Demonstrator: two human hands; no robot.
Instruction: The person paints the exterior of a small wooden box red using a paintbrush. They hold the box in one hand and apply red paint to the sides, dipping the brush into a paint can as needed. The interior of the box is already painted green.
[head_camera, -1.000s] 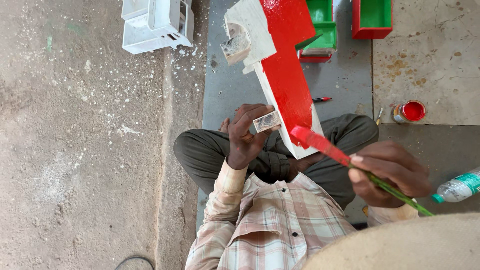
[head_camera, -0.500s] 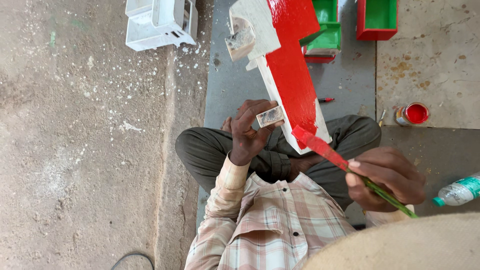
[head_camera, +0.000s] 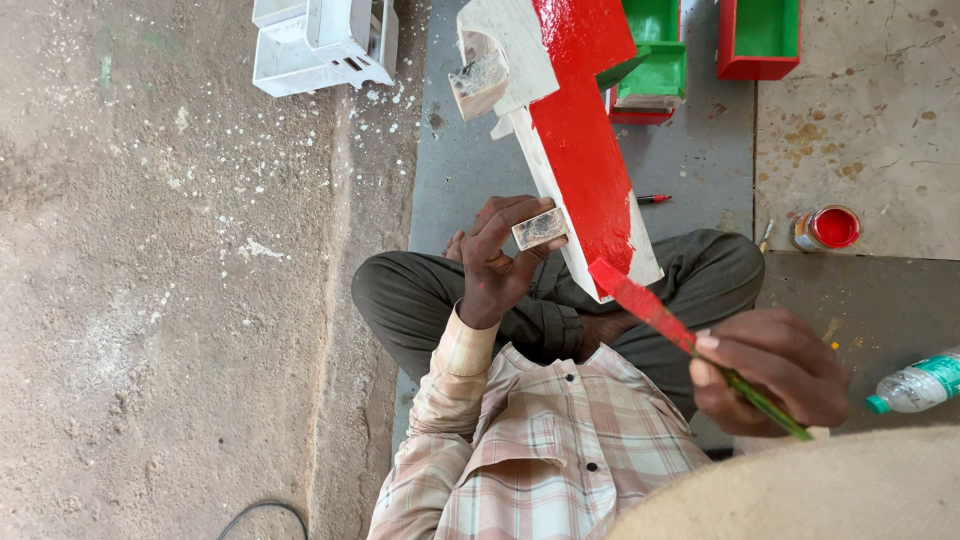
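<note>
Gripping a small grey wooden block (head_camera: 540, 228) on the side of the long white wooden piece half-coated in red paint (head_camera: 585, 150), my left hand (head_camera: 497, 262) has its fingers curled tight around that block, thumb below, fingers on top. The wooden piece runs from my lap up toward the top of the view, tilted, red face turned to the right, white edge toward the left hand.

My right hand (head_camera: 770, 372) is clenched on a flat paintbrush with a green handle and red-smeared ferrule (head_camera: 690, 340). Brush tip touches the lower end of the red face, right beside the unpainted white corner. Handle end sticks out past the right hand, lower right.

I sit cross-legged on a grey mat (head_camera: 470, 170), dark green trousers, plaid shirt.

Small open tin of red paint (head_camera: 826, 228) stands on the floor to the right, well apart from the brush. Clear plastic bottle with a green cap (head_camera: 915, 382) lies near the right hand. Red marker pen (head_camera: 652, 199) lies on the mat just beside the wooden piece. Red box with green inside (head_camera: 758, 38) and green box with red base (head_camera: 650, 62) at the top. White unpainted wooden model (head_camera: 322, 42) sits upper left on the concrete floor (head_camera: 160, 300).
</note>
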